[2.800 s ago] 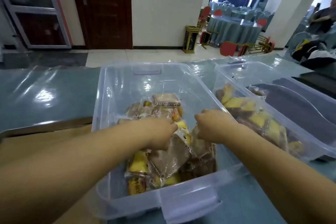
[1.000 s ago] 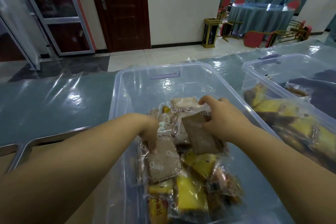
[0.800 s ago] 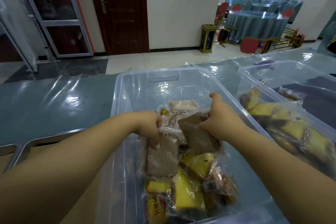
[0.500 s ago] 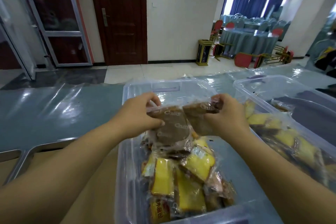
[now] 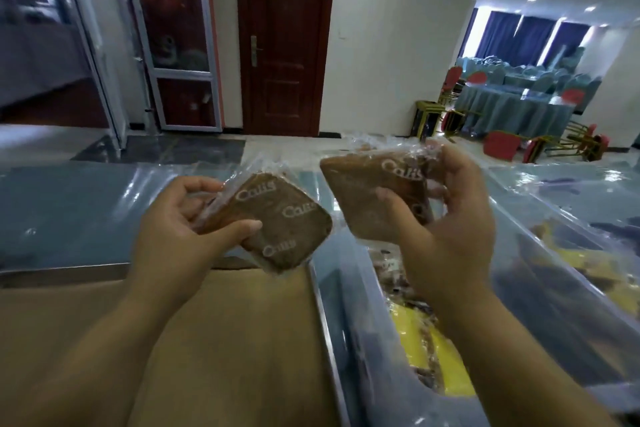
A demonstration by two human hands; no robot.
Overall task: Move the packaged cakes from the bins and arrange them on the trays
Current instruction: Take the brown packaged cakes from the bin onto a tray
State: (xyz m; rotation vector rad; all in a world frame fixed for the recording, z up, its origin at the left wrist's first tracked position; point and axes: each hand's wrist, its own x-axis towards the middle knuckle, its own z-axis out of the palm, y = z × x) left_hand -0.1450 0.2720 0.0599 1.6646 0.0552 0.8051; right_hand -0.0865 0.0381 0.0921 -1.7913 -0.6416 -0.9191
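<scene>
At 7 o'clock in the view, tray (image 5: 69, 270) is noted, lined in brown; no cake is seen on the part in view. Progress is judged early: two cakes are out of the bin, none is placed, and many packs are left.

Left hand (image 5: 180, 229): grip is closed on left cake (image 5: 277, 222), with the thumb laid over the near edge and the fingers curled behind. The cake projects toward 2 o'clock from the palm and is held clear above the tray's far right corner, tilted.

Right cake (image 5: 374, 194): held just beside the left one, apart from it, at 10 o'clock from the right palm. Right hand (image 5: 450, 229): the cake is gripped with the thumb across its face and the fingers wrapped round its far edge.

Bin (image 5: 349, 322), at 5 o'clock: yellow and brown packs are seen inside, under the right hand. Second bin (image 5: 588, 253), at 3 o'clock: more packs are noted, blurred.

Placement of both cakes on the tray is judged the step left.
</scene>
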